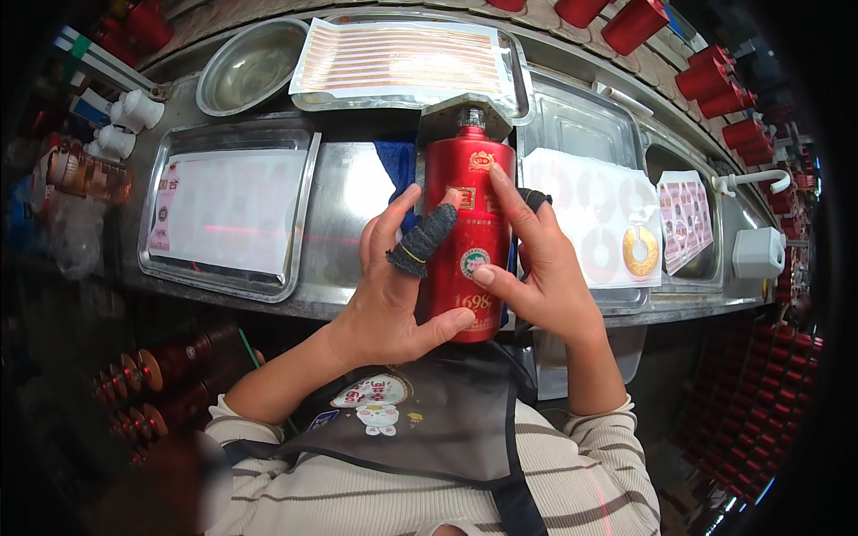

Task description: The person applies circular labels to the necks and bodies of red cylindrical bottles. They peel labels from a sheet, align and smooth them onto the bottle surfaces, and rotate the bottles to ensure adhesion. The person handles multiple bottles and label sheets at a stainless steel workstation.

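Note:
A red bottle point(469, 237) with gold print and a clear-topped neck lies before me, its neck pointing away. My left hand point(380, 290) is at its left side. A dark knitted cover with a yellow band wraps the left index finger, whose tip touches a gold square label; the left thumb rests near the base. On the right side, my right hand point(554, 263) lays its index finger on the upper front and its thumb beside a round green-and-white sticker point(475, 261). Another dark cover shows on a right finger. The bottle's underside is hidden.
Left, a metal tray point(295, 241) holds a label sheet point(237, 210). A metal bowl point(250, 67) and a gold-striped sheet point(402, 58) lie at the back. Right are a sheet with a gold ring sticker point(640, 250), a pink label sheet point(686, 219) and a white jug point(759, 253).

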`<move>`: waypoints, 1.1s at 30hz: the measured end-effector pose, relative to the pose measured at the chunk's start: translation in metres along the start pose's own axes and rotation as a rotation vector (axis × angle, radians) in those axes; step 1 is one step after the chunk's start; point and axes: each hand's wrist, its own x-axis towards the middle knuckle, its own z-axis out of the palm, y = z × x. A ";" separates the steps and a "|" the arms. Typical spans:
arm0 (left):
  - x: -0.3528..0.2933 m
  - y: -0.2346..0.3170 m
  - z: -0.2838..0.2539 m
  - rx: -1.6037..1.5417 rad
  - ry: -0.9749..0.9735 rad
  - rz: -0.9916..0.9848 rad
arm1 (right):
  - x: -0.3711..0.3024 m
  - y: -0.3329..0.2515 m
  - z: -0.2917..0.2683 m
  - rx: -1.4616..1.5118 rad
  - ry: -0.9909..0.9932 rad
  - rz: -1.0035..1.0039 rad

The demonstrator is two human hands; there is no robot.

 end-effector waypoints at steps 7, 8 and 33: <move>-0.001 -0.002 0.002 -0.051 0.036 -0.034 | -0.003 -0.001 -0.003 0.041 0.008 0.032; 0.000 -0.002 0.002 -0.025 0.032 -0.019 | -0.003 0.001 -0.001 0.035 0.027 -0.010; -0.014 -0.021 0.003 -0.394 -0.025 -0.066 | -0.031 0.008 -0.005 0.176 -0.061 0.078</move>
